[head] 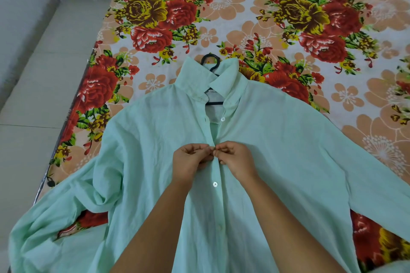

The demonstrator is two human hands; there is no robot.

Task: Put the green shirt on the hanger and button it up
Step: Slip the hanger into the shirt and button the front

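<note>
Green shirt is lying face up, sleeves spread, on the floral bedsheet toward its near edge, black hanger showing at the collar. Left hand and right hand are pinching the placket mid-chest, fingers curled on fabric.

You're in home bedroom. Bed under you, spread with floral sheet: big red and yellow roses, peach blossoms. Metal bed edge shows at your left. Pale tiled floor beside it, plain light wall beyond. Green shirt on black hanger lies flat on sheet, household-laundry style.
</note>
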